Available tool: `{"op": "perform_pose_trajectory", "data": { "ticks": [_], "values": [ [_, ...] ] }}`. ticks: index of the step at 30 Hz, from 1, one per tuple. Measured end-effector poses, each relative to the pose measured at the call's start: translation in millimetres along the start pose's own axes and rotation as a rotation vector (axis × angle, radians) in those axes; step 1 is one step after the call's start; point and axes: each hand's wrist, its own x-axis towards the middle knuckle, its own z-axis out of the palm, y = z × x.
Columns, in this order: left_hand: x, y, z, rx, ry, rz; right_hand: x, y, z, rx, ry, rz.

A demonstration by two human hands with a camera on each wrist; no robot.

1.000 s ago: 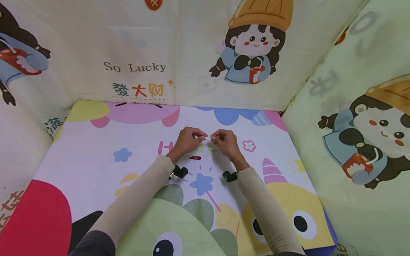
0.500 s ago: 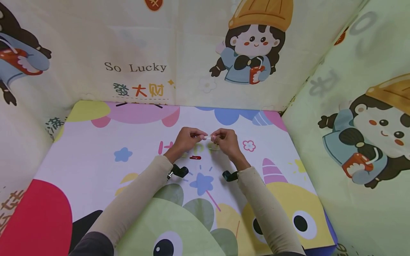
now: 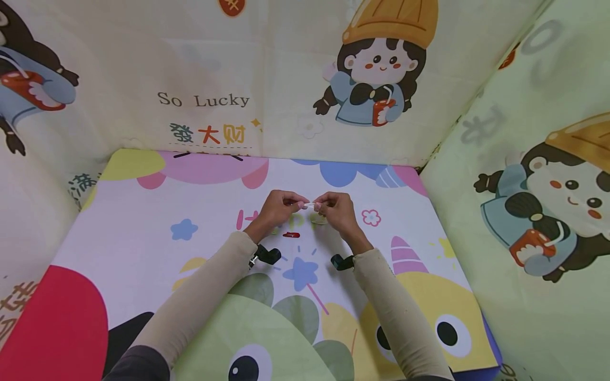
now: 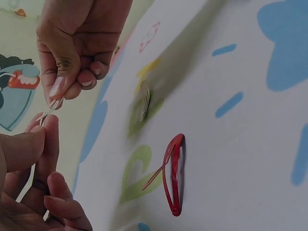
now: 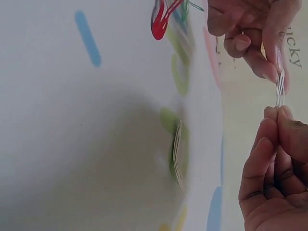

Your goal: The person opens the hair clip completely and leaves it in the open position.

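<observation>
- Left hand (image 3: 278, 208) and right hand (image 3: 336, 209): each grip pinches one end of the white hair clip (image 5: 280, 90), above the surface (image 3: 143, 254); it seems part-open, work midway.
- Red clip (image 3: 291, 234), at its seven o'clock: already open.
- Pale clip (image 3: 319, 222), five o'clock: looks closed, likely undone.

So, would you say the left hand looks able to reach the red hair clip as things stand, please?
Probably yes: the red hair clip lies uncovered on the table close to the left hand. That hand pinches a thin white piece, though, so it would likely need to let go first.
</observation>
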Motion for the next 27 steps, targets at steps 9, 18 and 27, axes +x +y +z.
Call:
{"op": "perform_pose_trajectory", "data": {
  "ticks": [9,18,27],
  "values": [
    [0.5,-2.0,0.8,-0.025,-0.006,0.002,1.0,3,-2,0.092,-0.032,0.009],
    [2.4,-4.3,3.5,0.11,0.041,0.104,2.8,8,-5,0.1,-0.065,0.027],
    [6.9,-7.4,8.1,0.343,0.081,0.249,2.2,12,-8,0.132,-0.124,-0.028]
  ]
}}
